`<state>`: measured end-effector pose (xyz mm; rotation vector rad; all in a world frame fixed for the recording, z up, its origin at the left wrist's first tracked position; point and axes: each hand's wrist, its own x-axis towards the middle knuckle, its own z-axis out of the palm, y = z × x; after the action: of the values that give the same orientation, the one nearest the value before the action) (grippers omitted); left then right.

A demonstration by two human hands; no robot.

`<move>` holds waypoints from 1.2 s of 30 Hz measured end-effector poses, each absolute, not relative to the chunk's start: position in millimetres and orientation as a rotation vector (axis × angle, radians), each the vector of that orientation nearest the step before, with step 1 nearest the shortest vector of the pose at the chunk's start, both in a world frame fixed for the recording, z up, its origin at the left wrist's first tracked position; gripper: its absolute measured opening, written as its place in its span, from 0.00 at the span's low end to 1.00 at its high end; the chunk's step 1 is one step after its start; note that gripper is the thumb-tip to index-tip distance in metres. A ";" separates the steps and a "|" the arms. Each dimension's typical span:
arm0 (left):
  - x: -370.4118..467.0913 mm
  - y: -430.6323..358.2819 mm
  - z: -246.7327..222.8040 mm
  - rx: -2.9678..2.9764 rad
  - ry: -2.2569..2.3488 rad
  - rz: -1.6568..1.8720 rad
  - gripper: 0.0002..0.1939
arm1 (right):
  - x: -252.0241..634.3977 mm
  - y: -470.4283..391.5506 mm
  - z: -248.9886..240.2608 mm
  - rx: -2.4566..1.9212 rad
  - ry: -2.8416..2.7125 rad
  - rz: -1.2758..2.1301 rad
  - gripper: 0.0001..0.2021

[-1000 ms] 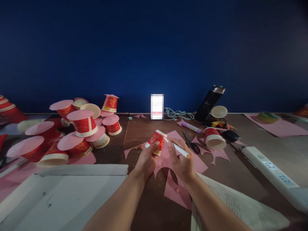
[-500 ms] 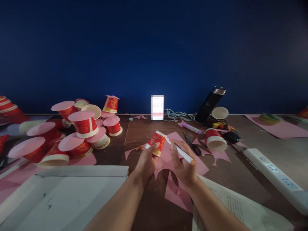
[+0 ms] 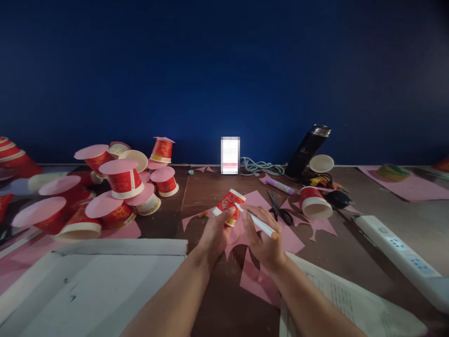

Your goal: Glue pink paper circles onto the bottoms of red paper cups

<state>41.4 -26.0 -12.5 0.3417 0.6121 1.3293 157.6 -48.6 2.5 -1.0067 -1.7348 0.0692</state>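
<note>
Dark blue wall backs your brown surface; above pink paper, your left hand has its grip clamped on a red cup, your right hand pinches a white marker, tip at the cup's side

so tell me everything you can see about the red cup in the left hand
The cup looks like paper: red sides with printed figures, some gold toward its near end, and pale edges at both ends. It is held tilted, its inside out of sight. The left hand grips it, thumb across the printed side, over the pink paper. The tip of a white pen in the right hand is at its side; whether it touches is hard to tell.
</note>
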 end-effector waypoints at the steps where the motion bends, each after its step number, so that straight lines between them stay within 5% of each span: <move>1: 41.4 -26.1 -12.7 0.360 0.600 1.330 0.15 | 157.6 -48.7 2.5 -1.006 -1.734 0.074 0.11; 36: 40.0 -24.9 -20.9 0.422 0.580 1.343 0.11 | 158.0 -48.4 1.9 -1.060 -1.713 0.065 0.08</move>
<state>40.0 -24.9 -20.9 0.4218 0.5805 1.3431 158.0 -48.4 1.9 -1.0602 -1.7134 0.0655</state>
